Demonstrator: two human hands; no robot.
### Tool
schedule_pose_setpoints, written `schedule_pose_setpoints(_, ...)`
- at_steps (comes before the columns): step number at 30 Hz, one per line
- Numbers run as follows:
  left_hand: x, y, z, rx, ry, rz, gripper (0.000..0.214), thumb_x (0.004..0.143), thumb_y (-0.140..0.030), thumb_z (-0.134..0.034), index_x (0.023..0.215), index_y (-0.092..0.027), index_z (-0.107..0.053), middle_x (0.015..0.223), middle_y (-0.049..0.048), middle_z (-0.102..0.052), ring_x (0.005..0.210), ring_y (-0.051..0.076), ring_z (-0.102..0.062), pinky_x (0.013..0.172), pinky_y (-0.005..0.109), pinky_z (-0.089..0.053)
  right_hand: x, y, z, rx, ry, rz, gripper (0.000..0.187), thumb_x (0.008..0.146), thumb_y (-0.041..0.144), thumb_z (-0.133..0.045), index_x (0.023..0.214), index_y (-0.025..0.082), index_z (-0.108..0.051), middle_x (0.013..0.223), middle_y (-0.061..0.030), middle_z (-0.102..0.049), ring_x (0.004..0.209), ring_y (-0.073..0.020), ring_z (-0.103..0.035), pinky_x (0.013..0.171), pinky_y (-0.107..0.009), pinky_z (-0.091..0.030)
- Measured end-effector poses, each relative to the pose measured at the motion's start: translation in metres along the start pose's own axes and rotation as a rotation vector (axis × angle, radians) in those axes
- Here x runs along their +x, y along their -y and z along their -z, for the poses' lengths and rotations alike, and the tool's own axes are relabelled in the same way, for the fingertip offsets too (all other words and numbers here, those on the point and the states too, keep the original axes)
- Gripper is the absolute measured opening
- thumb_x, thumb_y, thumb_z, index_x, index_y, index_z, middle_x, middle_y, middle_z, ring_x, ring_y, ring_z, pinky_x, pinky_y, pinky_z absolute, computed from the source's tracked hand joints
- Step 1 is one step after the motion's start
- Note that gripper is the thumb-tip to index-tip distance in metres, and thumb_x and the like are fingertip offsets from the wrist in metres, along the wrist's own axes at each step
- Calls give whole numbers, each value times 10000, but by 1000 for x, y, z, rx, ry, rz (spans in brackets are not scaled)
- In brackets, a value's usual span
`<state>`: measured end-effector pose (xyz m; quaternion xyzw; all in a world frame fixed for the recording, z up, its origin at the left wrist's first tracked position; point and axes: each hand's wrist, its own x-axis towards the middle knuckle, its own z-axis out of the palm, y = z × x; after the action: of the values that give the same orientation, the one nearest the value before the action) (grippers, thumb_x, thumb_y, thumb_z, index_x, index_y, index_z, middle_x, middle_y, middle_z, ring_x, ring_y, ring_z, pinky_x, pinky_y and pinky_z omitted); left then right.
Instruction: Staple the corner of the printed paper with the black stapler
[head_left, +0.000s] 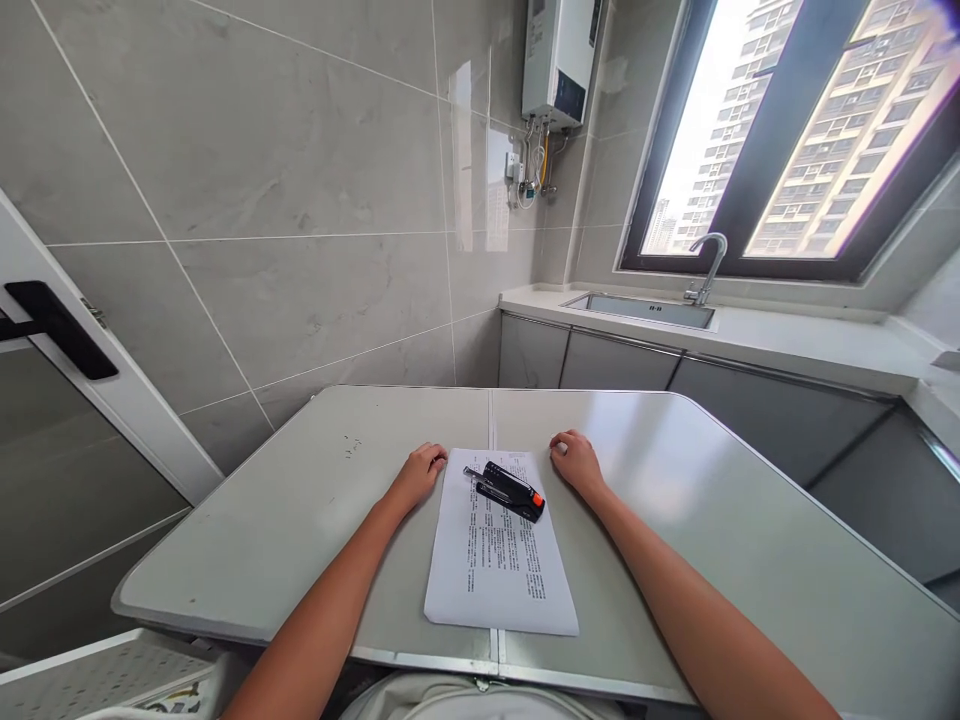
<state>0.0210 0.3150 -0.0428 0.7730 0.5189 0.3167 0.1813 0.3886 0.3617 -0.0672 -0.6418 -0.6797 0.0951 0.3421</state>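
A printed sheet of paper [499, 560] lies on the grey folding table [300, 520] in front of me. A black stapler [510, 490] with an orange end rests across the top of the sheet. My left hand [420, 472] lies on the table just left of the paper's top corner, fingers curled under with nothing in them. My right hand [574, 460] rests on the table just right of the paper's top edge, fingers likewise curled and holding nothing. Neither hand touches the stapler.
A tiled wall stands behind the table. A counter with a steel sink [641, 310] and tap [705, 265] runs under the window at right. A water heater [559, 60] hangs on the wall. A white door with black handle [60, 330] is at left.
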Motion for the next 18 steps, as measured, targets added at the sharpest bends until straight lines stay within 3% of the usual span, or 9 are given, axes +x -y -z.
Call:
schedule_pose_setpoints(3, -1, -7, 0, -83, 36, 10, 236, 998, -254, -444, 1023, -217, -676, 906, 42, -727, 844, 195, -668, 806, 322, -521, -5, 14, 4, 131, -55, 25, 172, 840, 214, -519, 839, 212, -690, 989, -58, -684, 780, -181, -618, 813, -322, -470)
schedule_pose_setpoints(6, 0, -11, 2, -102, 16, -10, 251, 1011, -285, -447, 1065, -218, -682, 899, 33, -733, 833, 185, -665, 813, 315, -517, -13, 38, 12, 308, -49, 133, 175, 890, 303, -531, 856, 221, -682, 926, -53, -692, 751, -187, -604, 786, -333, -482)
schedule_pose_setpoints(11, 0, -16, 3, -97, -8, -95, 295, 1004, -276, -474, 1113, -210, -740, 982, 57, -731, 864, 186, -646, 827, 317, -513, -36, 81, 25, 465, 252, 353, 348, 1008, 494, -475, 1013, 236, -708, 1008, -62, -714, 869, -203, -622, 766, -319, -480)
schedule_pose_setpoints(14, -1, -18, 2, -102, 28, -138, 305, 1004, -248, -483, 1126, -223, -761, 982, 61, -707, 839, 172, -623, 789, 301, -500, -49, 96, 21, 398, 436, 413, 304, 963, 495, -583, 1087, 237, -686, 1033, -49, -711, 872, -197, -617, 757, -303, -465)
schedule_pose_setpoints(18, -3, -22, 2, -147, 7, -114, 299, 1008, -283, -517, 1183, -220, -751, 998, 60, -716, 791, 160, -603, 763, 299, -492, -57, 98, 8, 221, 472, 421, 180, 858, 356, -711, 909, 209, -621, 902, -25, -673, 796, -181, -576, 730, -289, -423)
